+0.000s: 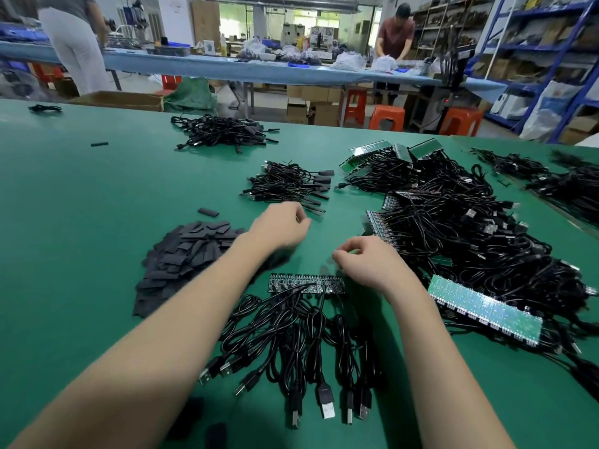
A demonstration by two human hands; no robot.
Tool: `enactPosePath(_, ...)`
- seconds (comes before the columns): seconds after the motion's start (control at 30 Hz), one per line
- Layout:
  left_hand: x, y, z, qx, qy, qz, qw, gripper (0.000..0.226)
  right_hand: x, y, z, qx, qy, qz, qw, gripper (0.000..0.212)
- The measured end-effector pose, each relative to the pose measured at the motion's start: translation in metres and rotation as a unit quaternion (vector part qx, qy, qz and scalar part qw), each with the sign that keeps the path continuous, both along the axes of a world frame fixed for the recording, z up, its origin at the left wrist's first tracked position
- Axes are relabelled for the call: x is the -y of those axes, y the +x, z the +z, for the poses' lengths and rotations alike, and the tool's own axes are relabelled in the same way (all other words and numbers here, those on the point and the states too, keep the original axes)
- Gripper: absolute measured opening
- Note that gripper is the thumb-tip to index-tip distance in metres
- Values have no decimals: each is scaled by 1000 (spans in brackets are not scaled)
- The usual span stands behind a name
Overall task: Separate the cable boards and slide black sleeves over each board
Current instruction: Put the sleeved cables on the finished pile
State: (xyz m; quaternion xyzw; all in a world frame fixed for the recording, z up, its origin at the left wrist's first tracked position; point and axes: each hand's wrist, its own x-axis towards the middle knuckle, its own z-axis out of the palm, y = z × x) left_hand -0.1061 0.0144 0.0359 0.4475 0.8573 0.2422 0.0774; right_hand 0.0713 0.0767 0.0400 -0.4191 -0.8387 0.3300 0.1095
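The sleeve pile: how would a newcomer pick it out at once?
Start at the green table and find the left hand. The sleeve pile lies just left of that forearm, beside the board strip. Unlike the glossy cable heaps, it is a matte mound of flat black rectangles with no wires.

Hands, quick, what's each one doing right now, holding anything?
Left hand: fingers curled, blurred; cannot tell whether it holds anything.
Right hand: fingers curled above the board strip; cannot tell either.
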Motion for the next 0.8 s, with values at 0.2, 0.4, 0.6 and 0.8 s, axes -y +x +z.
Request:
enactPosePath(0.2,32,63,-27,11,37,35,999,27,3,-3,2,17,-84,-23,996,13)
enactPosePath(0.4,39,77,-20,8,86,53,995,53,-1,15,2,-161,-308,-31,937,12)
enactPosePath(0.6,30,77,-3,44,145,84,985,64,5,18,14,-280,-438,64,852,23)
enactPosePath(0.8,28,76,1,73,189,96,974,72,5,20,16,-233,-424,96,870,37)
